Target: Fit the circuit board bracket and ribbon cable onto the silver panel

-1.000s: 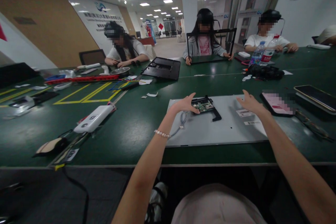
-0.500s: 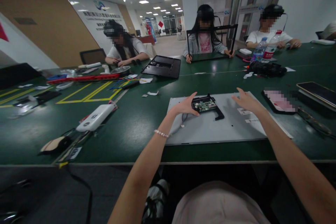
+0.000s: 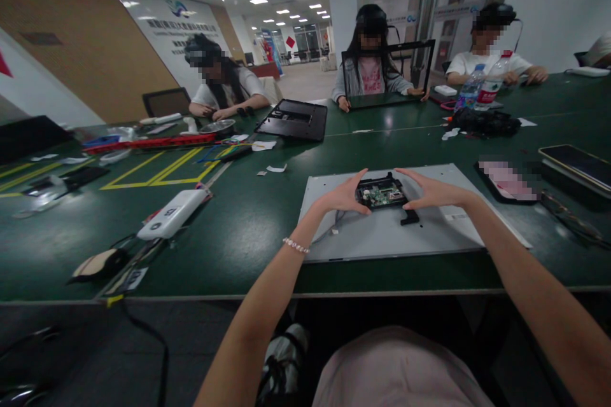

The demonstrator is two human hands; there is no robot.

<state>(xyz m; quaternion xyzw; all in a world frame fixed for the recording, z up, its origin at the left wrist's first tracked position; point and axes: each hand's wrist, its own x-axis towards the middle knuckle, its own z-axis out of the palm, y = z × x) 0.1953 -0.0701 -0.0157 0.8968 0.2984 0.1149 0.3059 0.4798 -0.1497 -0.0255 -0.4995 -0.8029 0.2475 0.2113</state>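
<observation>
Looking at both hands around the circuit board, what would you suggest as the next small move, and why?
I would probably close both hands gently on the side edges of the black frame. The left hand and right hand flank it with thumbs and fingers spread, and the circuit board lies exposed inside, so an edge grip should spare its components.

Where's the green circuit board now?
In the head view, right of centre: on the grey panel, in its black frame, between the left hand and right hand.
</observation>
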